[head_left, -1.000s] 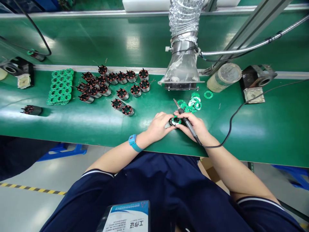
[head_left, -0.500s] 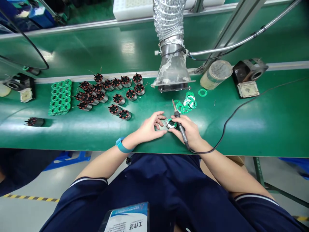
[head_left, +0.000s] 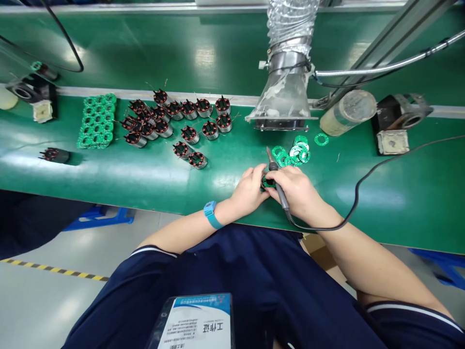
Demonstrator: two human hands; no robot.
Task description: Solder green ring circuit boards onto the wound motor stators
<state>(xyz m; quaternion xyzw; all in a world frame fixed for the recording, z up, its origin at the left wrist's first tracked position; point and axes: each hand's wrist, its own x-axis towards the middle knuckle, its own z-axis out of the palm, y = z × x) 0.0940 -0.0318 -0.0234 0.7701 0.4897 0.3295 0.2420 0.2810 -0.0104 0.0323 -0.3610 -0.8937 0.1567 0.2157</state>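
Note:
My left hand [head_left: 250, 190] is closed around the side of a small motor stator [head_left: 267, 182], which shows a green ring-shaped circuit board on its top. A soldering iron [head_left: 282, 195] rests in my right hand [head_left: 301, 192], its bare tip pointing away from me. The thumb and fingertips of that same hand also touch the stator. Between my fingers much of the stator's body is hidden. Just beyond the iron's tip lies a loose pile of green circuit board rings [head_left: 293, 151].
Several copper-wound stators [head_left: 160, 116] stand at centre left, beside a green circuit board panel [head_left: 96, 121]. A fume hood [head_left: 285, 99] hangs ahead. At right are a round container [head_left: 348, 114] and a soldering iron stand [head_left: 401, 116]. The iron's cord [head_left: 358, 189] runs off right.
My left hand has gone from spread fingers beside the stator to gripping it. The stator is tilted differently between my hands. The view has shifted, while the soldering iron stays in my right hand.

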